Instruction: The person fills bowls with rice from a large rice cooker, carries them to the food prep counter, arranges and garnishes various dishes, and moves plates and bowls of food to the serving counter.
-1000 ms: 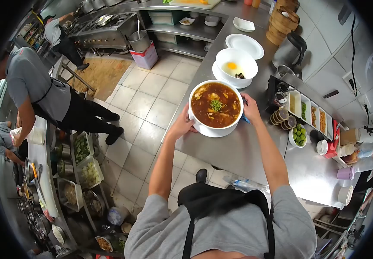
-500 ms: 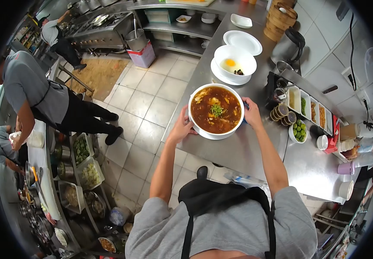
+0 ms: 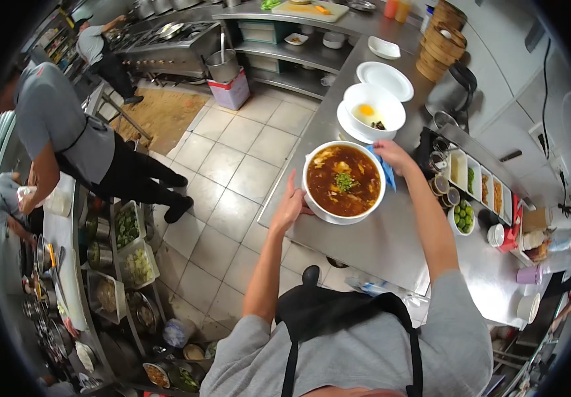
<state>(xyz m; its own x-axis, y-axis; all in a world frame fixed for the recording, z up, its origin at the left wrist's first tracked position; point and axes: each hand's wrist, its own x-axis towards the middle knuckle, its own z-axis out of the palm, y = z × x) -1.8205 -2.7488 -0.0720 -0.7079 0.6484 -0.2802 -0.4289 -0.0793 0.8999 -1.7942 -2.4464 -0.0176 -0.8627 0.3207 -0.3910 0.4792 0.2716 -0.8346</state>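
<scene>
A white bowl [image 3: 311, 188] of brown soup, topped with chopped green garnish [image 3: 345, 182], stands on a white plate [image 3: 338, 219] on the steel counter. At its left side is my left hand [image 3: 288, 206], index finger stretched out and thumb against the plate's edge; it is not wrapped round anything. My right hand [image 3: 395, 157] pinches a blue cloth [image 3: 383, 167] at the bowl's upper right rim. Just beyond stands another white bowl [image 3: 395, 114] with an egg yolk and dark pieces in it, on its own plate [image 3: 351, 129].
A black-framed condiment rack [image 3: 474, 178] and a bowl of green limes [image 3: 463, 218] stand to the right. Bamboo steamers [image 3: 441, 49] and a grey jug [image 3: 449, 96] are at the back. A co-worker [image 3: 67, 126] stands at left, another person [image 3: 97, 49] by the stove [image 3: 173, 56].
My right hand has moved up the bowl's right side, with the blue cloth now showing in it. My left index finger has straightened away from the bowl. The view has shifted slightly.
</scene>
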